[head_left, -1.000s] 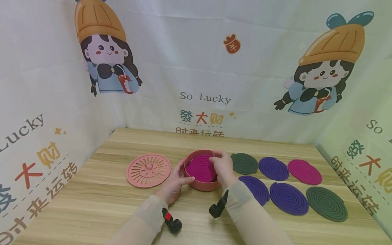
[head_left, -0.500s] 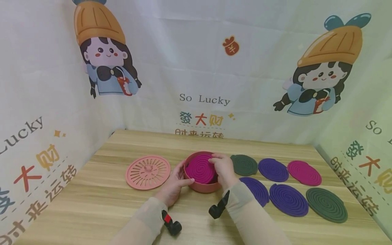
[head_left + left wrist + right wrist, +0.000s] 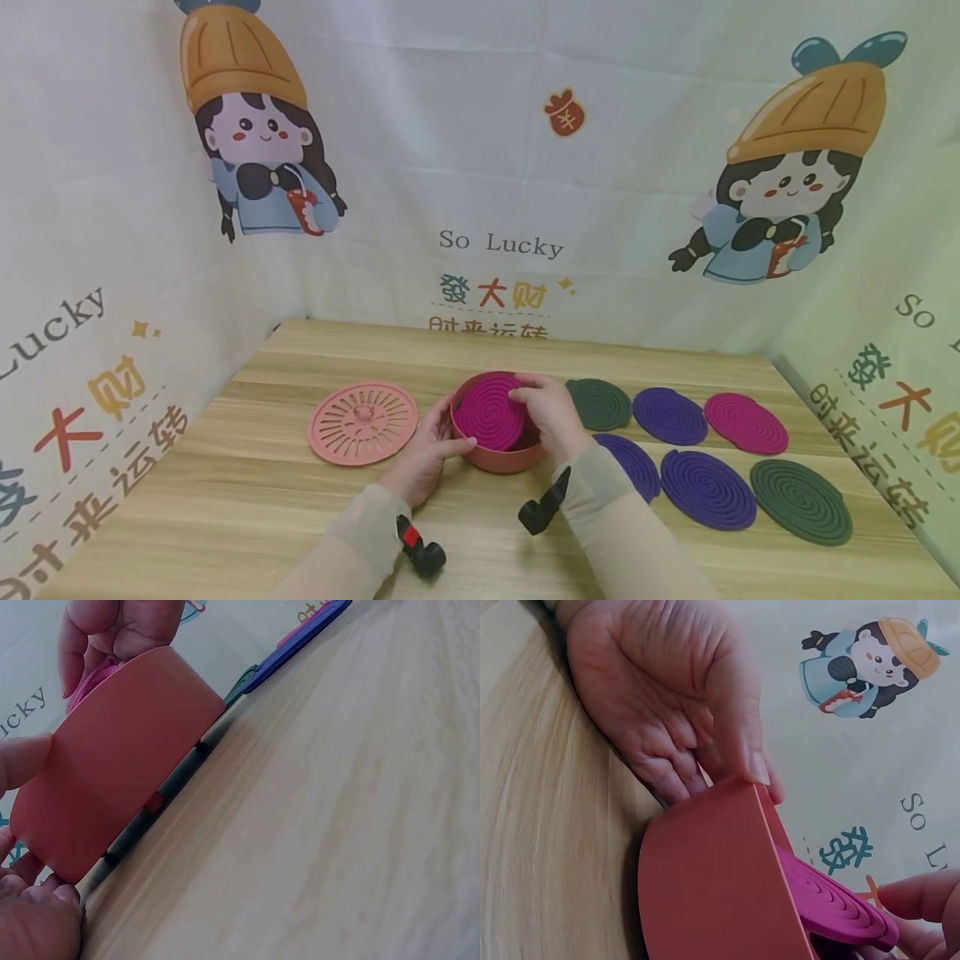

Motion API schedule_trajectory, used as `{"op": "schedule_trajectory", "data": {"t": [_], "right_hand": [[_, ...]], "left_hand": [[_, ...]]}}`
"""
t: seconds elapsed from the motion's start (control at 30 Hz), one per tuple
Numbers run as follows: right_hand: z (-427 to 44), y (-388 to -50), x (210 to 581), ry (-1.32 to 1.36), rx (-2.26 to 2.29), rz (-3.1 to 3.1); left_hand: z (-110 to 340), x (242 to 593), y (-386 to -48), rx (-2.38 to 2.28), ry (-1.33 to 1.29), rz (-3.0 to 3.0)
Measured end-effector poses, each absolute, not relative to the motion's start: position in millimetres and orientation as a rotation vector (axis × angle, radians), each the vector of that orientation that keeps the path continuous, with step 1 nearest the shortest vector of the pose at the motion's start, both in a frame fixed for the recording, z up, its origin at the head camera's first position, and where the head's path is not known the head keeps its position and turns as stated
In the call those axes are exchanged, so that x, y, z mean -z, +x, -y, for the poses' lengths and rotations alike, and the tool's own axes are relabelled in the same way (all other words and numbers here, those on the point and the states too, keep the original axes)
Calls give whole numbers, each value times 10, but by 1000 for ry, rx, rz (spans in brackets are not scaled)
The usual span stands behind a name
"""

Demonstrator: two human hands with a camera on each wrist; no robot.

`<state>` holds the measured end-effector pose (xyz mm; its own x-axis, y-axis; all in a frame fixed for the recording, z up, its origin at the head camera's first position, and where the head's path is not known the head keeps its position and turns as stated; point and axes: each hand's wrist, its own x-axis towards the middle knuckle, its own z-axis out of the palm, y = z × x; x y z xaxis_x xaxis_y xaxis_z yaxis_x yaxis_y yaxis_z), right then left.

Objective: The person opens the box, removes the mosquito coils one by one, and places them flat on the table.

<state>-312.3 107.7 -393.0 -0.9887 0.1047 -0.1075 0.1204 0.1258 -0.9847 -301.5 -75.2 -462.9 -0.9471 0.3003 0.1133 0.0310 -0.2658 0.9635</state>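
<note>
A magenta mosquito coil (image 3: pixel 491 412) sits tilted partly inside a round red holder (image 3: pixel 504 461). My left hand (image 3: pixel 422 454) grips the holder's left side, thumb over the near wall and fingers around the outside. On the other side, my right hand (image 3: pixel 553 414) pinches the coil's right edge between thumb and fingers. In the right wrist view the coil (image 3: pixel 836 900) slants up past the holder's rim. From the left wrist view, the holder (image 3: pixel 120 757) stands on short feet on the table. The holder's bottom is mostly hidden.
A pink slotted lid (image 3: pixel 363 423) lies left of the holder. To the right lie more flat coils: green (image 3: pixel 600 403), blue (image 3: pixel 670 415), magenta (image 3: pixel 746 423), blue (image 3: pixel 707 489) and green (image 3: pixel 801 502). A blue coil (image 3: pixel 626 467) is partly behind the right sleeve.
The magenta coil has shifted slightly left and tilts more, showing more of the holder's inside at right. My right wrist has turned a little to the right. The left hand stays put.
</note>
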Motion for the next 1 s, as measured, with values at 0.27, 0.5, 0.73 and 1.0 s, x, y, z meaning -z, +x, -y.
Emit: {"op": "schedule_trajectory", "data": {"t": [0.27, 0.5, 0.73, 1.0], "right_hand": [[-1114, -3120, 3913, 152, 2040, -2273], [-1117, -3115, 3937, 140, 2020, -2275], [-1109, -3113, 3964, 144, 2028, -2299], [-1123, -3115, 3975, 141, 2078, -2294]], "left_hand": [[751, 4613, -3016, -2330, 374, -1782], [749, 4616, -3012, -2326, 366, -1785], [752, 4628, -3020, -2330, 389, -1770], [746, 4628, -3021, -2336, 374, -1768]]}}
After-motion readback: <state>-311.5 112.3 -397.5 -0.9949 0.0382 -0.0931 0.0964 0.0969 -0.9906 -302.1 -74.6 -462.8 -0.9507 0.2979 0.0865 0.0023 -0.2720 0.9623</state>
